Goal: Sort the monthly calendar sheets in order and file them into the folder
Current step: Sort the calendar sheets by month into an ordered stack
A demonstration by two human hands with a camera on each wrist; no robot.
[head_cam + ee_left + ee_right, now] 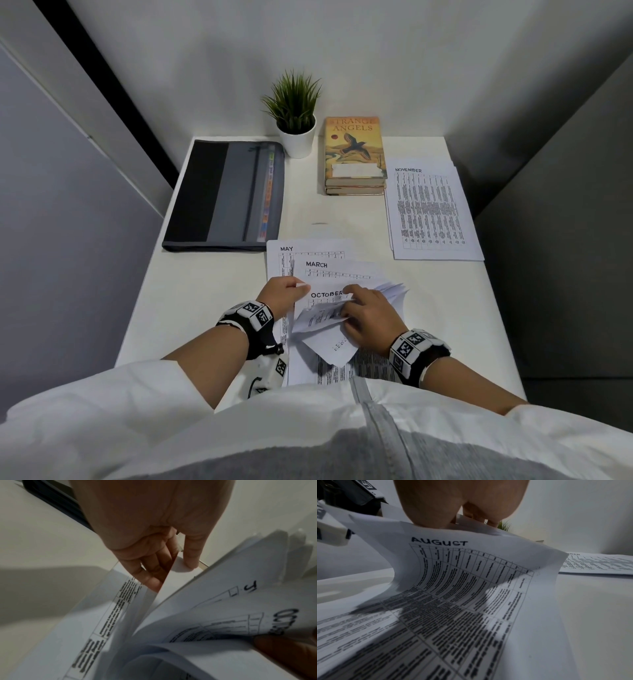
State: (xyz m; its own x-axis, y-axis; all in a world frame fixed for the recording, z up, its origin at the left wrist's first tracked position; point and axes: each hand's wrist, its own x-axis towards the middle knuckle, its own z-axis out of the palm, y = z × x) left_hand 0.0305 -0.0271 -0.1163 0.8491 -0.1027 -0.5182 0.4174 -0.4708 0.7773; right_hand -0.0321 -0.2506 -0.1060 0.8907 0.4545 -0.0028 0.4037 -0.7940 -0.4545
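While shut — folder (224,195) tabbed inside

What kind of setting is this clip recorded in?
Probably a small office desk or study booth: a white table enclosed by plain partition walls, with a zip folder, stacked books, a potted plant, and printed calendar sheets.

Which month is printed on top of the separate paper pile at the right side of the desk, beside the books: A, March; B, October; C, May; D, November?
D: the head view shows the heading NOVEMBER on the top sheet of the separate pile lying to the right of the stacked books, apart from the hands.
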